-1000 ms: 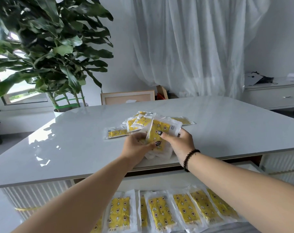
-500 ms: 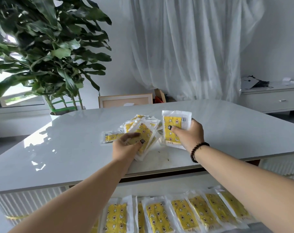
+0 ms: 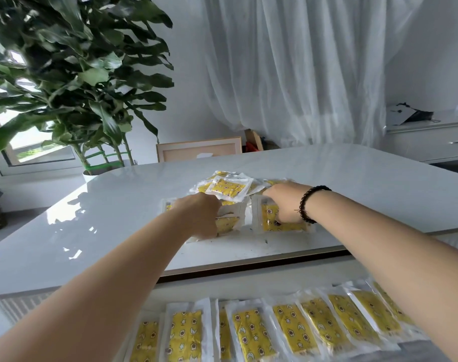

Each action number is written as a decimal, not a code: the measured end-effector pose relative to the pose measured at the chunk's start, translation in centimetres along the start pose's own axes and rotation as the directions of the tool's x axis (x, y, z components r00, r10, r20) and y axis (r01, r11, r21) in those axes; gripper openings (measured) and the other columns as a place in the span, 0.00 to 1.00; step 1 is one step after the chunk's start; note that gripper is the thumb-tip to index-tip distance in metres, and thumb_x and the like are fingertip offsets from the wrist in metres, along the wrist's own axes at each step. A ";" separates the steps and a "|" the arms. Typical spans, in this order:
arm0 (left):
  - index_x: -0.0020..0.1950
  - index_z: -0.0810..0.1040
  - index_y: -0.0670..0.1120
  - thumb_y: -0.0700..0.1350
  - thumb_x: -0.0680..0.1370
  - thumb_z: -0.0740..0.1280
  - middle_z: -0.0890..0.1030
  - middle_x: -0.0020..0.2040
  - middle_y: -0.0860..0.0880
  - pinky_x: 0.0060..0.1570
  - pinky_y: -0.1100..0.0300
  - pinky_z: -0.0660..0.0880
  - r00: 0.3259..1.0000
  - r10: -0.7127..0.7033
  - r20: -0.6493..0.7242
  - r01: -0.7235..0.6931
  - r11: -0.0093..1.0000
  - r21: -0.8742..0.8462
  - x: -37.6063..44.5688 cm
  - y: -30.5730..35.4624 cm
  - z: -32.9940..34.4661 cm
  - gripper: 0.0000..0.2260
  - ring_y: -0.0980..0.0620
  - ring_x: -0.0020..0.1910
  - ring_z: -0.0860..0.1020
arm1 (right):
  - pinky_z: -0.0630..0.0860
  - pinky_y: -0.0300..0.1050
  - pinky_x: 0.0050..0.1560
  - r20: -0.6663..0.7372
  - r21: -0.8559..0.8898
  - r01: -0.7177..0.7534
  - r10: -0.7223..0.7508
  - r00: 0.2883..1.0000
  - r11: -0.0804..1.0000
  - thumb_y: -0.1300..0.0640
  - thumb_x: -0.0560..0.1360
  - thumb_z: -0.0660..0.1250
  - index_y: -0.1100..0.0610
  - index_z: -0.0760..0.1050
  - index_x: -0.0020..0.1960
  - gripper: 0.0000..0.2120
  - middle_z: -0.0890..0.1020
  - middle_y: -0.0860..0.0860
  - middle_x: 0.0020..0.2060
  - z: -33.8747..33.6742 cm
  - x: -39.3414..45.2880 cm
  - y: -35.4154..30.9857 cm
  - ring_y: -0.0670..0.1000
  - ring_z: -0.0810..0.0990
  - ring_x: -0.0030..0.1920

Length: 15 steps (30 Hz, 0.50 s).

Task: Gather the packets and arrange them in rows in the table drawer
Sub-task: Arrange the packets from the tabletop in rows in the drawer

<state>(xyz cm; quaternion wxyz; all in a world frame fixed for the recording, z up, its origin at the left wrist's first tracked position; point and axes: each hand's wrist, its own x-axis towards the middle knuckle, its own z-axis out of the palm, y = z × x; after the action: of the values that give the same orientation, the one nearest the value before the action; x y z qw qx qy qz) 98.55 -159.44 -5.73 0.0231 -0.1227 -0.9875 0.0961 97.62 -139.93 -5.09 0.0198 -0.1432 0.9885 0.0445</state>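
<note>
Starting nearest the camera, the open drawer [image 3: 249, 286] sits under the table's near edge with a row of yellow packets [image 3: 293, 327] laid side by side across it, all in clear wrappers with a little star and cartoon print. Both bare forearms reach out over that row onto the white table [image 3: 92, 231]. The left hand [image 3: 196, 214] is knuckles-up near the middle of the near edge, fingers curled down onto a packet [image 3: 226, 223], though honestly the fingertips are hidden so I can't tell if it's actually gripping it. The right hand [image 3: 285, 202], with a dark bead bracelet [image 3: 310, 203] on the wrist, has its thumb pressed on a flat packet [image 3: 272, 220] lying just beside the left one; the fingers stretch forward into the loose pile of packets [image 3: 228, 186] heaped toward the table's centre. Past the far edge there's a wooden frame [image 3: 199, 152], a big leafy plant [image 3: 73, 82] off the far left corner, sheer curtains [image 3: 288, 74] and a white sideboard [image 3: 432, 142] off to the right.
</note>
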 end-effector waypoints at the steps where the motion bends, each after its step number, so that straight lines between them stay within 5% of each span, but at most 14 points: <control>1: 0.56 0.72 0.49 0.52 0.72 0.68 0.76 0.50 0.50 0.40 0.58 0.72 1.000 0.002 -0.005 -0.002 1.000 0.002 0.1 0.1 0.1 0.15 0.47 0.48 0.76 | 0.68 0.38 0.29 0.007 0.000 0.004 -0.004 1.000 1.000 0.62 0.74 0.65 0.56 0.73 0.52 0.08 0.78 0.53 0.46 0.0 0.1 0.0 0.51 0.76 0.40; 7: 0.59 0.72 0.52 0.50 0.73 0.67 0.72 0.45 0.53 0.40 0.58 0.68 0.996 0.032 -0.079 -0.033 0.999 -0.007 0.1 -0.6 -0.4 0.15 0.49 0.45 0.71 | 0.62 0.39 0.27 -0.034 -0.079 0.042 -0.045 0.998 0.996 0.62 0.76 0.64 0.56 0.73 0.54 0.07 0.73 0.50 0.41 -0.9 -0.3 0.2 0.47 0.69 0.33; 15: 0.61 0.67 0.47 0.50 0.79 0.59 0.77 0.53 0.45 0.42 0.55 0.71 0.995 0.056 -0.081 -0.050 0.996 0.074 -0.2 -0.9 1.5 0.13 0.43 0.50 0.76 | 0.62 0.40 0.27 -0.055 -0.154 0.055 -0.064 0.996 0.987 0.62 0.78 0.59 0.55 0.64 0.47 0.04 0.72 0.51 0.40 0.9 -0.8 -0.1 0.51 0.71 0.37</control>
<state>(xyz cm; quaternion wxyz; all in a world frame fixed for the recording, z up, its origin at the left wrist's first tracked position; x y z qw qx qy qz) 98.39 -160.59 -7.03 0.0659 -0.1518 -0.9780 0.1267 98.44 -139.69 -6.00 -0.0194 -0.1749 0.9776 0.1151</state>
